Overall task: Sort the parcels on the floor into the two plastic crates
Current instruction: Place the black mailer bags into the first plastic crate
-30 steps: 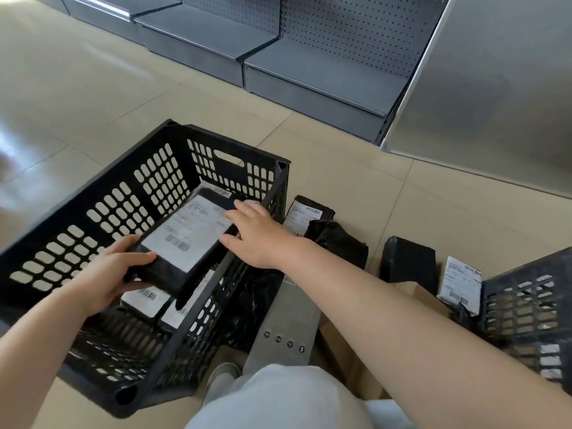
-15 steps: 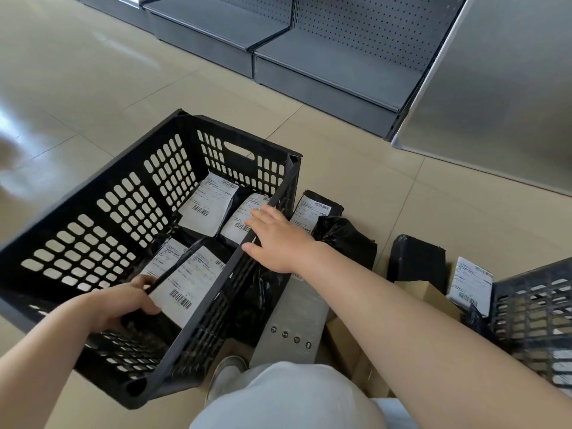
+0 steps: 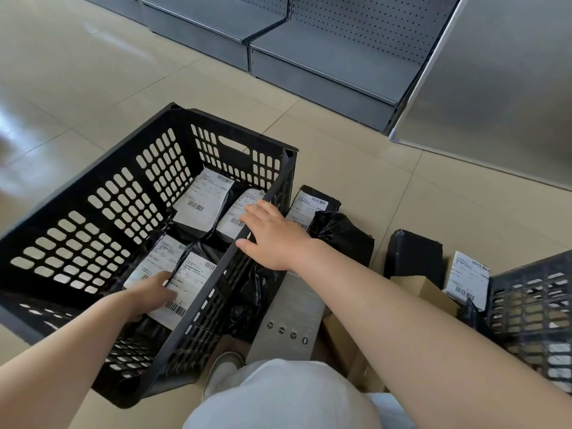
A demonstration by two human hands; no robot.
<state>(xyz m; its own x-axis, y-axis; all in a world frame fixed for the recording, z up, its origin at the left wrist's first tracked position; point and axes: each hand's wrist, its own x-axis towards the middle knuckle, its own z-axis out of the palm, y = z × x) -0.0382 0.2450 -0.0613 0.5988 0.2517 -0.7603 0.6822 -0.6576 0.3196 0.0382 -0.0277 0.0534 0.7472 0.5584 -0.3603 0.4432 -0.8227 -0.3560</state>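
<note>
Four labelled parcels lie in the black crate (image 3: 93, 218); my left hand (image 3: 151, 294) rests flat-fingered on the nearest parcel (image 3: 188, 292), setting it down. My right hand (image 3: 272, 239), fingers relaxed, rests on the crate rim. Several parcels wait on the floor beside it, one a labelled black bag (image 3: 312, 205). Next, I judge, I reach for one and choose between this crate and the second crate (image 3: 532, 305).

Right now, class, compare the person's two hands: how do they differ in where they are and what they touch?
The left hand reaches down inside the black crate, fingers lying on a labelled parcel; the right hand stays up at the crate's rim. The left hand touches a parcel; the right hand rests on the rim's edge and holds no parcel. Both are bare, and both are at the same crate.
</note>
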